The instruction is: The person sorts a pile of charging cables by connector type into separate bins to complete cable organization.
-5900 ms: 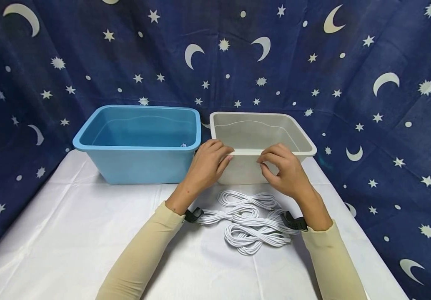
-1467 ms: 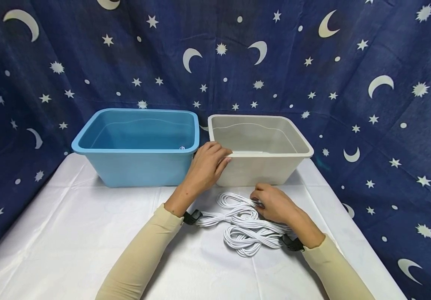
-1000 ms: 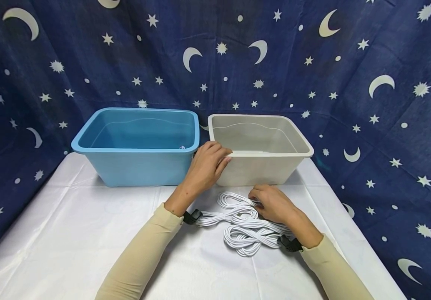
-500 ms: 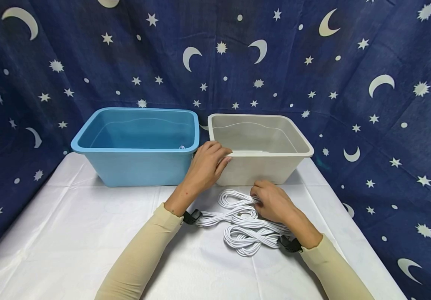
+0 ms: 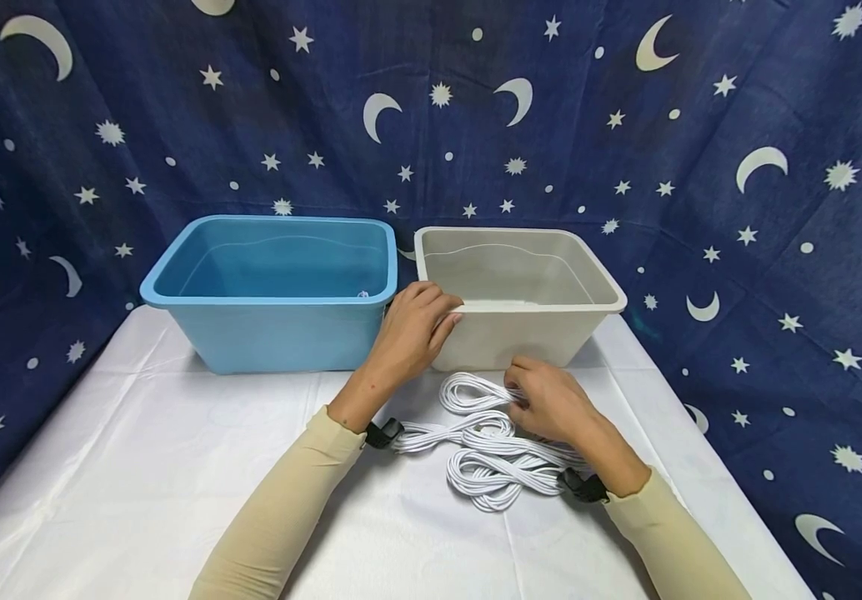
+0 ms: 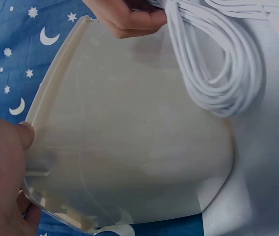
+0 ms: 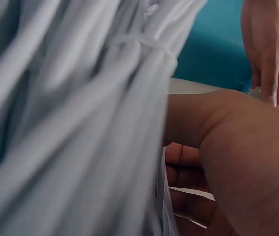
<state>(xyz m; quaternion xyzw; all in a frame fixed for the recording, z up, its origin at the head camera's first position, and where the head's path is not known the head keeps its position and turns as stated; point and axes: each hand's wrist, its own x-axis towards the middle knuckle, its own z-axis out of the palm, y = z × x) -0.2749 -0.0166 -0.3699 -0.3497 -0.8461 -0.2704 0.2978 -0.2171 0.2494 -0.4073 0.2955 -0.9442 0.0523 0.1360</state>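
My left hand (image 5: 416, 329) holds the near rim of the grey plastic bin (image 5: 532, 337) at its left corner; the left wrist view shows the thumb on one side of the rim. My right hand (image 5: 554, 404), just in front of that bin, grips the farthest bundle of white cable (image 5: 468, 392), fingers curled at its middle. In the left wrist view this looped cable bundle (image 6: 218, 73) hangs from the right hand against the bin's wall. A thin white tie (image 7: 144, 42) binds cable in the right wrist view. The right fingertips are partly hidden.
More white cable bundles (image 5: 494, 479) lie on the white tablecloth (image 5: 176, 500) between my forearms. Left of the grey bin stands a blue bin (image 5: 288, 337), with a small shiny thing (image 5: 363, 294) inside. A dark blue star-and-moon cloth (image 5: 266, 100) hangs close behind both bins.
Earlier both hands were at the grey bin's rim. The right hand came down to the cables and took hold of the farthest bundle, which has shifted slightly toward the bin. The left hand stays put.
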